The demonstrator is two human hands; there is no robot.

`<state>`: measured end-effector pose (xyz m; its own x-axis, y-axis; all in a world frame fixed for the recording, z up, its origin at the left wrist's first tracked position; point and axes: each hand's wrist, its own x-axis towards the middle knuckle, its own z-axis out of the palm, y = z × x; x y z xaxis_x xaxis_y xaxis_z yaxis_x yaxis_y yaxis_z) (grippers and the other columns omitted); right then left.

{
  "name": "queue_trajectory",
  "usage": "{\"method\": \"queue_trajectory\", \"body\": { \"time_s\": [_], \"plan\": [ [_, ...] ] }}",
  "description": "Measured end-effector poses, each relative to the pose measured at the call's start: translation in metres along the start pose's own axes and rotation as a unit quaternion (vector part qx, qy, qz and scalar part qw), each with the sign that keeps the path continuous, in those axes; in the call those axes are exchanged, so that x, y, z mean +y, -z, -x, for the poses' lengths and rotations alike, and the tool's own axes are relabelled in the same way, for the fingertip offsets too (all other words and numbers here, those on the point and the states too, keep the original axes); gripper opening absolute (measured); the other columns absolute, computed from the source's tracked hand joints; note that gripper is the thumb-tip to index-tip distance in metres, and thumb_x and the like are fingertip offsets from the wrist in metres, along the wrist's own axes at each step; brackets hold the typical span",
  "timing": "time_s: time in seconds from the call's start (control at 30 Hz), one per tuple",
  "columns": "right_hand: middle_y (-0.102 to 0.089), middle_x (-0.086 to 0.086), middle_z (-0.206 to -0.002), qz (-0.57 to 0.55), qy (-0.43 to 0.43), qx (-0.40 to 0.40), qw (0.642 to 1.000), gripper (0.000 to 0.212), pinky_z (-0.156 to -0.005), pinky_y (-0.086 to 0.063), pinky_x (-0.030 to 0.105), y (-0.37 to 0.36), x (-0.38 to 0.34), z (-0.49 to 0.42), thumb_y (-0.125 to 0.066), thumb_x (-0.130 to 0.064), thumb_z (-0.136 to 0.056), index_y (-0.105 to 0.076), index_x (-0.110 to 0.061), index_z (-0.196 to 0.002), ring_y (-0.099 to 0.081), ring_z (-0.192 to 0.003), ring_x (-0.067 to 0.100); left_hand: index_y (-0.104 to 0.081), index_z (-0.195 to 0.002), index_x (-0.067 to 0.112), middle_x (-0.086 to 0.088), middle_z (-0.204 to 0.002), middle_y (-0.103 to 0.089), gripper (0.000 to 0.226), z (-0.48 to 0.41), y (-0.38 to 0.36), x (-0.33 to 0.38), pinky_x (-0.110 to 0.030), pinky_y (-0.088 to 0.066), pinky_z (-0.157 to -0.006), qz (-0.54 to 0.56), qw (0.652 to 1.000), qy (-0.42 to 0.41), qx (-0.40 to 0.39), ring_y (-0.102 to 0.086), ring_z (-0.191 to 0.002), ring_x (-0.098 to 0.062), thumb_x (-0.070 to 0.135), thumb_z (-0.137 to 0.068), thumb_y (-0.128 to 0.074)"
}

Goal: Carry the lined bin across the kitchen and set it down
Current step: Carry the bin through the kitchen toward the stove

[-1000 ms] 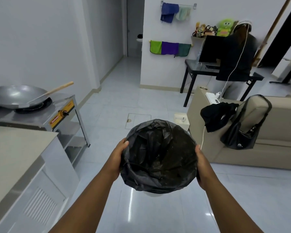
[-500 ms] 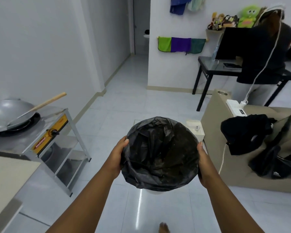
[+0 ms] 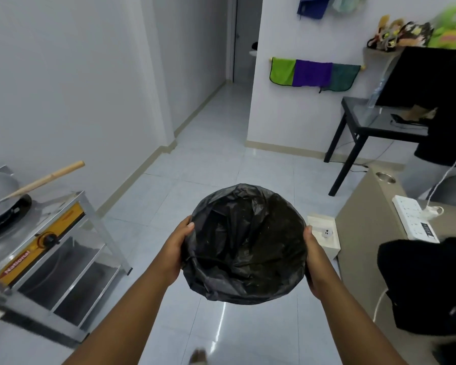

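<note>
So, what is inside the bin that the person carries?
Inside the bin, only the crumpled black liner shows, with small pale specks on it. The bottom is dark, so anything lying there cannot be seen.

Person, seen from a head-worn camera.
Left forearm (image 3: 127,309): bare from the lower frame edge to the wrist; no sleeve, watch or band in view.
Left hand (image 3: 175,248): bare, no glove, no ring visible; short thumbnail shows.
Right forearm (image 3: 353,320): bare likewise; no sleeve or wristwear.
Right hand (image 3: 315,262): bare, ungloved.
Foot (image 3: 198,356): blurred tip at bottom edge; footwear cannot be told.
</note>
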<state>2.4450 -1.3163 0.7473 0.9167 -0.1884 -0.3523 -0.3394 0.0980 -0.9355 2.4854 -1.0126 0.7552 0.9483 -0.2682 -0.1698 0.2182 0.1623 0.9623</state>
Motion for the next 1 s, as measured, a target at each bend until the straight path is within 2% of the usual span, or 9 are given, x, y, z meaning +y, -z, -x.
{"method": "queue_trajectory", "body": {
  "time_s": [0.1, 0.13, 0.23, 0.33, 0.5, 0.63, 0.77, 0.9, 1.0],
  "plan": [
    [-0.055, 0.001, -0.145, -0.017, 0.008, 0.021, 1.0, 0.06, -0.112, -0.039, 0.05, -0.005, -0.019, -0.057, -0.045, -0.087, -0.068, -0.058, -0.052, -0.116, -0.05, -0.132, 0.024, -0.058, -0.137, 0.031, 0.004, -0.134, -0.068, 0.048, -0.064, 0.007, 0.005, -0.026, -0.055, -0.087, 0.015, 1.0, -0.002, -0.001, -0.066, -0.12, -0.015, 0.043, -0.093, -0.044],
    [-0.056, 0.0, -0.143, -0.018, 0.007, 0.026, 0.999, 0.055, -0.111, -0.04, 0.05, -0.007, -0.026, -0.077, -0.046, -0.085, -0.07, -0.06, -0.053, -0.111, -0.052, -0.131, 0.024, -0.059, -0.137, 0.031, 0.003, -0.134, -0.068, 0.048, -0.086, 0.01, 0.007, -0.025, -0.056, -0.086, 0.018, 1.0, -0.003, -0.002, -0.066, -0.12, -0.016, 0.043, -0.093, -0.045],
    [-0.057, 0.0, -0.143, 0.005, 0.01, 0.025, 1.0, 0.075, -0.112, -0.039, 0.05, -0.012, -0.044, -0.139, -0.043, -0.087, -0.071, -0.056, -0.044, -0.132, -0.051, -0.132, 0.024, -0.06, -0.134, 0.031, 0.004, -0.132, -0.069, 0.045, -0.153, 0.019, 0.015, -0.023, -0.058, -0.083, 0.021, 1.0, -0.007, -0.007, -0.067, -0.118, -0.015, 0.041, -0.093, -0.045],
    [-0.049, 0.0, -0.151, 0.026, -0.013, 0.016, 0.999, 0.089, -0.115, -0.034, 0.051, -0.02, -0.067, -0.192, -0.036, -0.088, -0.074, -0.043, -0.038, -0.147, -0.045, -0.137, 0.025, -0.058, -0.137, 0.029, 0.002, -0.134, -0.067, 0.047, -0.211, 0.029, 0.028, -0.028, -0.055, -0.089, 0.033, 0.999, -0.007, -0.006, -0.065, -0.121, -0.017, 0.04, -0.094, -0.044],
    [-0.044, -0.002, -0.155, 0.03, -0.014, 0.015, 0.999, 0.087, -0.117, -0.031, 0.047, -0.043, -0.112, -0.291, -0.031, -0.085, -0.076, -0.04, -0.039, -0.149, -0.041, -0.14, 0.024, -0.058, -0.137, 0.028, 0.003, -0.133, -0.068, 0.046, -0.314, 0.05, 0.054, -0.024, -0.058, -0.083, 0.025, 1.0, -0.01, -0.007, -0.066, -0.12, -0.016, 0.036, -0.094, -0.045],
    [-0.042, 0.002, -0.157, 0.044, -0.024, 0.007, 0.999, 0.09, -0.117, -0.031, 0.049, -0.061, -0.142, -0.362, -0.028, -0.083, -0.076, -0.037, -0.035, -0.152, -0.04, -0.141, 0.027, -0.056, -0.14, 0.025, 0.0, -0.135, -0.067, 0.05, -0.38, 0.065, 0.071, -0.029, -0.055, -0.09, 0.038, 0.999, 0.0, 0.01, -0.064, -0.123, -0.02, 0.038, -0.093, -0.045],
    [-0.044, 0.002, -0.155, 0.05, -0.024, -0.026, 0.998, 0.09, -0.116, -0.032, 0.045, -0.079, -0.173, -0.45, -0.027, -0.082, -0.077, -0.04, -0.033, -0.151, -0.042, -0.14, 0.025, -0.053, -0.143, 0.022, -0.004, -0.14, -0.063, 0.05, -0.451, 0.083, 0.08, -0.039, -0.048, -0.101, 0.051, 0.997, -0.01, 0.051, -0.061, -0.128, -0.023, 0.035, -0.095, -0.042],
    [-0.044, 0.001, -0.155, 0.048, -0.016, -0.072, 0.996, 0.085, -0.117, -0.03, 0.048, -0.094, -0.188, -0.516, -0.026, -0.079, -0.082, -0.041, -0.031, -0.151, -0.042, -0.14, 0.025, -0.055, -0.14, 0.026, 0.0, -0.136, -0.067, 0.05, -0.491, 0.093, 0.086, -0.033, -0.051, -0.092, 0.049, 0.995, -0.018, 0.082, -0.064, -0.123, -0.02, 0.036, -0.093, -0.044],
    [-0.045, 0.002, -0.155, 0.069, -0.018, -0.111, 0.991, 0.081, -0.117, -0.031, 0.05, -0.113, -0.207, -0.586, -0.024, -0.077, -0.087, -0.041, -0.031, -0.151, -0.043, -0.14, 0.025, -0.057, -0.138, 0.027, 0.002, -0.133, -0.069, 0.049, -0.531, 0.105, 0.093, -0.031, -0.052, -0.089, 0.045, 0.988, -0.027, 0.145, -0.066, -0.121, -0.019, 0.036, -0.092, -0.044]
  ]
}}
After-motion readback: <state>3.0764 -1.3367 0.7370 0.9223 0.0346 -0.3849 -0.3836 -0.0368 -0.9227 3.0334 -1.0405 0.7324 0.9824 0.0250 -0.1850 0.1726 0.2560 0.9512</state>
